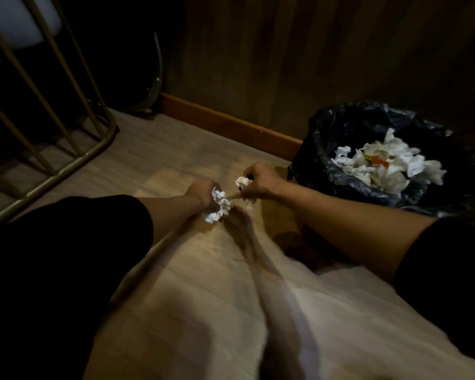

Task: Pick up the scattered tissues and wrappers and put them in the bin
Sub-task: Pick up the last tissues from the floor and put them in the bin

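In the head view both arms reach forward and low over the wooden floor (154, 149); the left hand (202, 192) is closed around a bunch of crumpled tissues (219, 205), which sticks out below the fist, probably because several pieces are collected there so the hand need not go to the bin for each one; the right hand (259, 181) pinches a smaller tissue ball (243, 182) between thumb and fingers, and one finger points toward the left bunch, as if to take from it or add to it; the two hands are just beside each other, and whether they touch I cannot tell, since the picture is dark and blurred there.

The bin (327, 138), lined with a black bag, stands to the right near the wall, close to the right arm; many white tissues and something orange lie in it already, so the task seems well advanced; the floor near the hands shows no other litter that I can make out; a metal frame (66, 160) stands at the left, apart from the work.
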Available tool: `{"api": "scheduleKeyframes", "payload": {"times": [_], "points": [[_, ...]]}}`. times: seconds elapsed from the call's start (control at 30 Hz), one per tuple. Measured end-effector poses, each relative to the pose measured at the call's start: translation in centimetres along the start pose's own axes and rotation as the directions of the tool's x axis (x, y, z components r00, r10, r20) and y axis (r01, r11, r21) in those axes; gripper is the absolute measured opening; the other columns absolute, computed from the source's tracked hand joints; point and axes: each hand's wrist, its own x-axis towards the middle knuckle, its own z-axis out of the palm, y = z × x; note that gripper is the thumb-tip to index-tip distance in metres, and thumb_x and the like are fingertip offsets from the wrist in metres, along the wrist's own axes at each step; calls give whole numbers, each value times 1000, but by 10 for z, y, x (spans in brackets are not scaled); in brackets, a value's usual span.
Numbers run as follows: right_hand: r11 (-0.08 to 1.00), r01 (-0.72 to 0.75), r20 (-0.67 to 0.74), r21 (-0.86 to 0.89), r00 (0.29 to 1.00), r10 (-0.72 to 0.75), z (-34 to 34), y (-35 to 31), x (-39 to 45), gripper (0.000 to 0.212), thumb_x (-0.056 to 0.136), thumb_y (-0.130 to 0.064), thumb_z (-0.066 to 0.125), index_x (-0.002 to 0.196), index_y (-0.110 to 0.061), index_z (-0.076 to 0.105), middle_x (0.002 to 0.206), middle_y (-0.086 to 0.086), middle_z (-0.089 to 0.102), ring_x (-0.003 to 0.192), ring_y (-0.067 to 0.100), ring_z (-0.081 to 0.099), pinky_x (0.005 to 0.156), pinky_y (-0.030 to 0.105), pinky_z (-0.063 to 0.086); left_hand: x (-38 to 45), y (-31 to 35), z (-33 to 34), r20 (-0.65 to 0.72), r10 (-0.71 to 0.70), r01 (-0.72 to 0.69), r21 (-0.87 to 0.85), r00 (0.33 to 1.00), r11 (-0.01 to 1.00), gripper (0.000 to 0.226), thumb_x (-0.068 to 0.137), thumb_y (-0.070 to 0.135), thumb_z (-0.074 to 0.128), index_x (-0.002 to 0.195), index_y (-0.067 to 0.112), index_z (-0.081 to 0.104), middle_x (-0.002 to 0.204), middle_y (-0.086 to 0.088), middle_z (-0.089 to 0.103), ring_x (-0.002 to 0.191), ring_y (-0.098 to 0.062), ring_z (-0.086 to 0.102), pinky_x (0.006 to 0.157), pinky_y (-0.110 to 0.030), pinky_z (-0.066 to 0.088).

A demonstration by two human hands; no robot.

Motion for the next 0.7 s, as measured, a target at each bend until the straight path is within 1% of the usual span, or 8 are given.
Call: {"api": "scheduleKeyframes", "payload": {"times": [0.07,0.13,0.23,0.33,0.43,0.47,0.57,0.7], "points": [[995,54,11,-81,999,-53,-41,-9,-13,24,76,-22,83,96,-13,71,91,0,68,83,14,64,57,23,45,-3,16,-15,-38,23,-23,-8,999,1000,46,71,23,83,114,19,68,119,-8,69,109,-26,63,84,-26,47],[970,119,-1,-210,993,-122,-88,-18,-31,27,76,-27,84,95,-13,71,87,-1,64,82,15,60,54,23,41,-5,33,-35,-91,42,-44,-15,995,999,47,73,21,82,117,18,67,118,-8,69,108,-26,64,81,-25,46],[927,157,-55,-340,981,-186,-151,-22,-59,31,73,-29,86,97,-14,72,90,1,63,88,19,59,67,29,44,-11,55,-73,-162,74,-74,9,984,997,50,72,20,82,119,16,67,117,-10,70,108,-28,64,85,-29,49],[909,141,-118,-393,972,-202,-202,-10,-84,31,72,-28,85,96,-13,72,88,1,61,87,20,58,69,30,43,-16,81,-110,-193,94,-79,81,977,994,48,70,23,84,116,15,69,116,-12,70,109,-28,64,83,-28,47],[942,79,-221,-326,963,-157,-236,21,-98,22,74,-26,85,83,-19,66,81,-4,57,86,19,57,60,27,38,-17,113,-136,-239,111,-105,39,965,994,41,74,26,82,111,13,72,111,-12,72,104,-29,66,83,-32,50],[961,46,-249,-272,961,-117,-244,35,-103,22,75,-25,85,85,-19,66,84,-5,57,88,17,56,55,23,35,-17,127,-141,-256,123,-125,9,959,992,40,74,25,82,111,13,72,109,-12,73,103,-28,67,83,-33,51],[989,-40,-262,-141,965,2,-256,60,-110,41,76,-23,84,112,-12,68,103,-2,58,94,15,56,53,15,35,-18,161,-154,-296,114,-168,-163,948,972,45,74,20,83,116,13,69,112,-11,72,104,-27,67,89,-35,54],[992,-125,-247,25,961,128,-273,88,-126,45,77,-17,83,118,-9,66,101,3,65,75,14,66,44,16,46,-15,222,-155,-343,121,-233,-309,931,922,49,70,22,85,116,17,70,111,-6,72,103,-22,67,93,-33,54]]}}
